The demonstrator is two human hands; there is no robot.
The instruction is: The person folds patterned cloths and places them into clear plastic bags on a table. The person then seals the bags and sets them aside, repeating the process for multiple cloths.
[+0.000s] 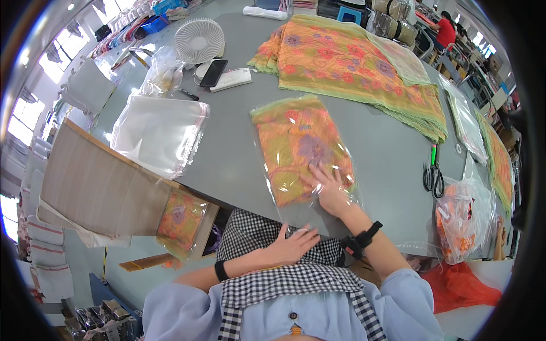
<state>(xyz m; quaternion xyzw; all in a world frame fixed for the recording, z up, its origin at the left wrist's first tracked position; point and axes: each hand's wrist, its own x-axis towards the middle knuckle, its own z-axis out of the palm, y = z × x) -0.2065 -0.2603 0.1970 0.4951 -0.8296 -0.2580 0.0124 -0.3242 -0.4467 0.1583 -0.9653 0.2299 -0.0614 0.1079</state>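
A folded orange and green floral cloth in a clear plastic bag lies on the grey table in front of me. My right hand rests flat on the bag's lower right part, fingers spread. By the table's near edge, my left hand is spread over the bag's lower end; whether it pinches the plastic is not clear. Farther back lies a larger spread of the same floral cloth. A stack of clear plastic bags is at the left. Another bagged floral cloth lies on a wooden surface at the lower left.
A white fan, a black phone and a marker are at the back left. Black-handled scissors and a plastic carrier bag are on the right. A person in red is far off at the upper right.
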